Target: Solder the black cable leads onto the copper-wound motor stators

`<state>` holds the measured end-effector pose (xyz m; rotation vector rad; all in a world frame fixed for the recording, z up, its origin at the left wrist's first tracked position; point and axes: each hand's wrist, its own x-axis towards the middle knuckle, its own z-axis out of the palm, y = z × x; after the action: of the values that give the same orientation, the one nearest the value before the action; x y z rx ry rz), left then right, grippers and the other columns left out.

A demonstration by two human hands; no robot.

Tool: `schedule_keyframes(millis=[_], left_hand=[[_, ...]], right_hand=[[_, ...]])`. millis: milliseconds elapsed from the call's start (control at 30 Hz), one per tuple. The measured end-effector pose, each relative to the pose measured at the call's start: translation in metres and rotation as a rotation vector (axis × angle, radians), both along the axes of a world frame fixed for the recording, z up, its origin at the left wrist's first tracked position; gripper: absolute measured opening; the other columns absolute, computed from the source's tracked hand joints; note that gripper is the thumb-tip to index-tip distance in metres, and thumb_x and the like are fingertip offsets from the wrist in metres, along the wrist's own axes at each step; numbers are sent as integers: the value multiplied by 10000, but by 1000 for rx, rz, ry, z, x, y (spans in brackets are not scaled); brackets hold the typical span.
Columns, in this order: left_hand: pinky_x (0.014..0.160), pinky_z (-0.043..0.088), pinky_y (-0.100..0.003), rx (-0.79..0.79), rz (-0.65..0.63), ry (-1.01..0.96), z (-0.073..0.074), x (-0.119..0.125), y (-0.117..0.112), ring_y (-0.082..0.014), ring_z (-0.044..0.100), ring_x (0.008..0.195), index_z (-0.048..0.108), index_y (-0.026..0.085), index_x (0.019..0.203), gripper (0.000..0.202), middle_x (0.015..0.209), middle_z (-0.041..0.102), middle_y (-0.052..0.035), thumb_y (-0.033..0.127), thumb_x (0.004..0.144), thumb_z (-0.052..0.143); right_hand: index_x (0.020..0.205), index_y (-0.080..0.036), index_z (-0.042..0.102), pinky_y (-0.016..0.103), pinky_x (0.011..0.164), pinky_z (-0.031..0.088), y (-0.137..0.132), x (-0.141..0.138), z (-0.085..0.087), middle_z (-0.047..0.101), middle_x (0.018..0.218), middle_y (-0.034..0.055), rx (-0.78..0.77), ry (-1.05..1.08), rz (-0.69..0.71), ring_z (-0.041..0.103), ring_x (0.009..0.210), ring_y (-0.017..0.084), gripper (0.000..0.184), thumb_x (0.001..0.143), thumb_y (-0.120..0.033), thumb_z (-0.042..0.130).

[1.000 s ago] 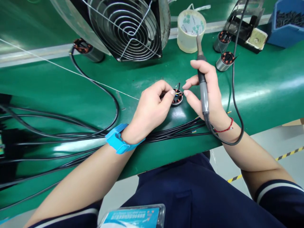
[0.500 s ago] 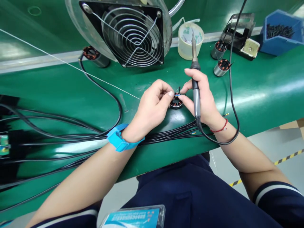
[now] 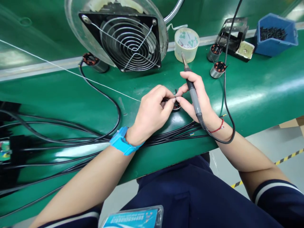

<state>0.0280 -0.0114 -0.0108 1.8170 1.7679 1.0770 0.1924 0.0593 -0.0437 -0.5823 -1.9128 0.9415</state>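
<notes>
The stator (image 3: 176, 108) stands at centre, beneath the fingertips. Over it, left hand (image 3: 152, 107) and right hand (image 3: 205, 104) pinch closed, apparently steadying a wire (image 3: 175, 97); the iron (image 3: 194, 98) lies tucked in the right, presumably freeing its fingertips.

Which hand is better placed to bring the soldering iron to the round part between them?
Likely the right hand: it holds the soldering iron, near the round part, though the tip points away. The left hand, fingertips at that part, shows no tool.
</notes>
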Motion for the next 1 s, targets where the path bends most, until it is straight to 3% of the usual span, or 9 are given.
schedule_keyframes(millis=[100, 233, 333, 500, 600, 733, 867, 1000], left_hand=[[683, 466, -304, -73, 62, -58, 1, -1, 2, -159, 561, 703, 577, 222, 778, 82, 771, 642, -1, 173, 844, 582], [605, 421, -285, -162, 89, -173, 3, -5, 4, -143, 536, 658, 575, 209, 766, 51, 733, 641, 4, 201, 816, 584], [577, 396, -275, -192, 84, -211, 4, -6, 5, -131, 519, 627, 567, 201, 736, 55, 694, 624, 12, 204, 780, 599], [573, 407, -255, -236, 69, -293, 4, -6, 7, -121, 537, 622, 570, 193, 722, 51, 673, 615, 23, 167, 749, 604], [566, 408, -255, -235, 63, -310, 3, -5, 7, -118, 535, 609, 575, 194, 719, 71, 660, 609, 27, 138, 749, 609], [565, 412, -253, -229, 63, -310, 2, -5, 7, -116, 539, 611, 572, 195, 722, 105, 662, 610, 30, 105, 757, 613], [561, 417, -258, -225, 69, -286, 1, -3, 7, -121, 548, 611, 561, 198, 729, 125, 673, 618, 28, 97, 773, 619], [570, 421, -265, -211, 72, -233, 1, -1, 6, -127, 559, 623, 566, 198, 739, 106, 697, 639, 25, 125, 787, 626]], right_hand=[[1399, -253, 447, 370, 960, 589, 0, 4, -1, 706, 986, -8, -43, -94, -49, 712, 936, 176, 515, 926, -280, 650], [1380, -249, 489, 344, 847, 607, -5, 6, 3, 670, 835, -41, -128, -176, -37, 704, 791, 168, 480, 923, -275, 634], [1344, -238, 505, 317, 797, 594, -9, 6, 8, 644, 801, -53, -110, -141, -63, 674, 738, 152, 445, 911, -219, 606], [1378, -263, 447, 324, 857, 584, -6, 6, 6, 663, 977, -11, -87, -93, -82, 690, 909, 173, 508, 903, -202, 613], [1400, -274, 437, 329, 855, 586, -6, 3, 0, 669, 964, -18, -123, -124, -23, 691, 879, 170, 513, 922, -193, 606], [1398, -272, 454, 323, 863, 591, -7, -2, -2, 678, 931, -35, -182, -133, -57, 694, 822, 153, 512, 922, -146, 596], [1380, -276, 525, 325, 872, 611, -8, 7, 13, 715, 945, -37, -182, -113, -118, 729, 831, 155, 437, 962, -170, 597], [1404, -324, 593, 289, 696, 633, -20, 27, 31, 733, 1039, 3, -204, -48, -215, 742, 770, 153, 346, 1061, -371, 578]])
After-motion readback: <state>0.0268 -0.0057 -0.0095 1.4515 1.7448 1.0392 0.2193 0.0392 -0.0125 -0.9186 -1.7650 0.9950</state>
